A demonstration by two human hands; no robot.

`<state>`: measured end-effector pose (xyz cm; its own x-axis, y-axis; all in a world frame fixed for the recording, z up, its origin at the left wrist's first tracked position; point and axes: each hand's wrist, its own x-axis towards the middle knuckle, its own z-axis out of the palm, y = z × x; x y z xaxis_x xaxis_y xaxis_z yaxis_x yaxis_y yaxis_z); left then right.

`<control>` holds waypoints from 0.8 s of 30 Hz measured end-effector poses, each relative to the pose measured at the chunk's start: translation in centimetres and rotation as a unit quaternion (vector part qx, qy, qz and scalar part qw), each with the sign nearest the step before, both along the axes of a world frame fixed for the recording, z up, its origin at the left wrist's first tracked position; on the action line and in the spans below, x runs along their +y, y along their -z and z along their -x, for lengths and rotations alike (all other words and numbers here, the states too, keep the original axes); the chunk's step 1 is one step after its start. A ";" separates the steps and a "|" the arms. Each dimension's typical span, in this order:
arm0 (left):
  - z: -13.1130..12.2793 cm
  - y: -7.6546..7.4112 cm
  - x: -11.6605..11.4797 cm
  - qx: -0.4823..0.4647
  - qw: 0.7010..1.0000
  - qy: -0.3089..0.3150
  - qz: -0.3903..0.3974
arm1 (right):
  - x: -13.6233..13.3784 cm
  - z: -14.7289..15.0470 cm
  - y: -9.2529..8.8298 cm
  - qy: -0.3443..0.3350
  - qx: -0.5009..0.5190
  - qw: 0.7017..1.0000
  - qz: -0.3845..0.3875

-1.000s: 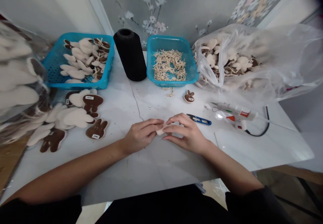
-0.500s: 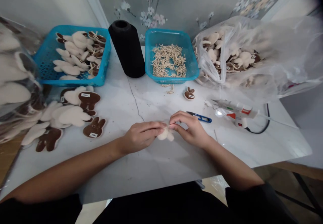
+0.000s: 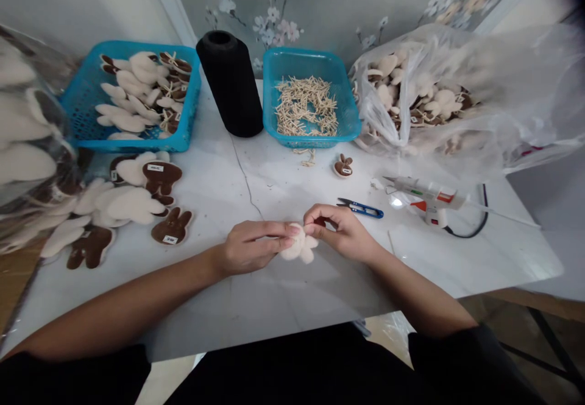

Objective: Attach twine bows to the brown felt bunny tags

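Note:
A small cream felt rabbit piece (image 3: pixel 299 248) is held just above the white table (image 3: pixel 283 295), near its middle. My left hand (image 3: pixel 249 248) grips its left side with closed fingers. My right hand (image 3: pixel 340 233) pinches the piece's top edge with thumb and forefinger. Blue thread snips (image 3: pixel 361 209) lie just behind my right hand. A small brown rabbit piece (image 3: pixel 342 166) lies farther back.
A white glue gun (image 3: pixel 425 198) with a black cord lies at the right. Behind stand a black thread cone (image 3: pixel 231 85), a blue basket of small bows (image 3: pixel 308 103), a blue basket of rabbit pieces (image 3: pixel 132 97) and a clear bag of pieces (image 3: pixel 425 100). More rabbit pieces (image 3: pixel 132 201) lie at the left.
The cream piece was hidden between my hands and now shows below my fingers. My right hand has gone from lying over it to pinching its top edge.

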<state>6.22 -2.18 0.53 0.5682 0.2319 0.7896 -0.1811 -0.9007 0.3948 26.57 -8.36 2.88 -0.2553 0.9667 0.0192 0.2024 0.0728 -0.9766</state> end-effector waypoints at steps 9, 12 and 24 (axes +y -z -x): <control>-0.7 -0.1 -1.2 -0.013 0.946 -0.102 0.308 | -0.1 1.6 1.4 0.083 0.117 0.989 0.044; -1.4 -0.3 -1.6 -0.009 0.864 -0.136 0.484 | -0.2 2.0 1.6 0.136 0.027 0.990 -0.022; -1.8 -0.3 0.0 0.128 0.726 -0.080 0.671 | 0.1 1.3 2.7 0.061 -0.297 0.907 -0.294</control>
